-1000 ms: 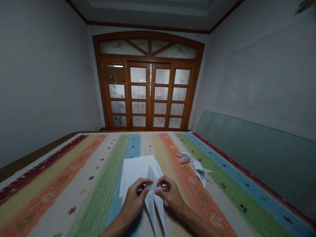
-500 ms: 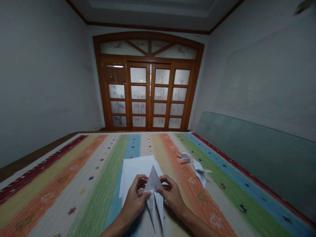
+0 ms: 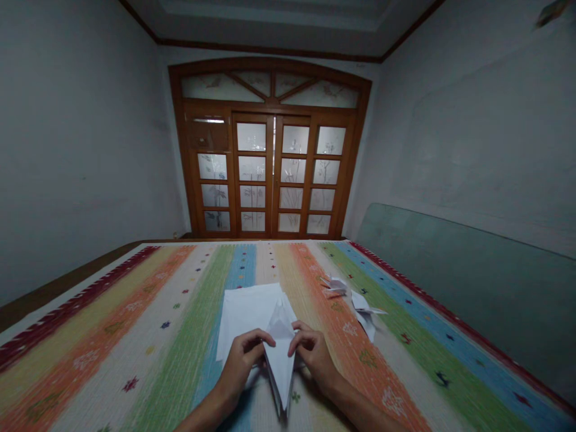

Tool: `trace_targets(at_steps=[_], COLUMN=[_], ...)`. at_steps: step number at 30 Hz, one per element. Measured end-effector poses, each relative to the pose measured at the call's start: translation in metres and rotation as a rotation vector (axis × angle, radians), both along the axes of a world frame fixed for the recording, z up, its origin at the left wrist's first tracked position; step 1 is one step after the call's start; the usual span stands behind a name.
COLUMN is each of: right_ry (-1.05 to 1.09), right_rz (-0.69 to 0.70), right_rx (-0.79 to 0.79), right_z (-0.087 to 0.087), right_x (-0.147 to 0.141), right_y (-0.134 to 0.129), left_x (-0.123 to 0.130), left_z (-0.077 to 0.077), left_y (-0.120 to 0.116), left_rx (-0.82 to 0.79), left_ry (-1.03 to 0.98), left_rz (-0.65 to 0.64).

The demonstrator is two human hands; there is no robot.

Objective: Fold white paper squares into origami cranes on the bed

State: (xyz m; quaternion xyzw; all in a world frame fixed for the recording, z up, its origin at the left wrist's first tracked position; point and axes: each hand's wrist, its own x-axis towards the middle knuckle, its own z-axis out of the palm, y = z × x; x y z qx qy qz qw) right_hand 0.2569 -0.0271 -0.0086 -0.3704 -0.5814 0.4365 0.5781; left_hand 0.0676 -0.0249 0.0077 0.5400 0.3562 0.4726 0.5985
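A folded white paper [image 3: 282, 360] is held between both hands, its long narrow point toward me and a shorter peak pointing away. My left hand [image 3: 245, 357] pinches its left edge with thumb and forefinger. On the opposite edge, my right hand [image 3: 312, 354] grips the paper with thumb and fingers. Beneath and beyond lies a stack of white paper sheets [image 3: 245, 306], partly covered by the folded piece and my left hand.
Two folded white paper figures, one farther back [image 3: 336, 285] and one nearer [image 3: 363, 312], lie right of the sheets. A striped cloth [image 3: 175, 336] covers the table. A pale green panel [image 3: 450, 270] stands along the right side; wooden glazed doors [image 3: 274, 174] are beyond.
A broad flap of the folded paper now points toward me, covering the two narrow points that were spread apart. Both hands have shifted slightly around its edges.
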Motion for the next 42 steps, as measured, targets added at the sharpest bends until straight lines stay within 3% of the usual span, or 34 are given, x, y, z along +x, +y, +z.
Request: trace_targets(at_steps=[3,10,16,20,28,31,35,42], right_ry=[-0.043,-0.065,-0.027,-0.057,0.148,0.195,0.178,0.115], right_rz=[-0.011,-0.007,-0.042,-0.036,0.021,0.037,0.06,-0.02], right_rx=[0.025,0.057,0.053,0.081,-0.056,-0.098,-0.123,-0.073], right_z=[0.001,0.004,0.004,0.004,0.001,0.004,0.012,0.018], right_x=[-0.001,-0.005,-0.008,-0.006,-0.009,-0.011,-0.008,-0.001], right_y=[-0.002,-0.007,-0.007,-0.006,-0.002,-0.003,-0.007,-0.01], left_x=[-0.001,-0.001,-0.003,-0.006,-0.004,-0.003,-0.003,-0.008], left_z=[-0.001,-0.001,0.007,0.009,0.009,0.01,0.012,0.013], left_y=[0.001,0.0,-0.006,-0.005,-0.007,-0.009,-0.01,-0.006], left_rx=[-0.02,0.155,0.041,0.062,0.26,0.264,0.258,0.288], left_ry=[-0.048,0.082,0.0,-0.011,0.111,0.16,0.187,0.179], left_rz=[-0.015,0.113,0.093,0.079,0.033,0.048,0.069,0.103])
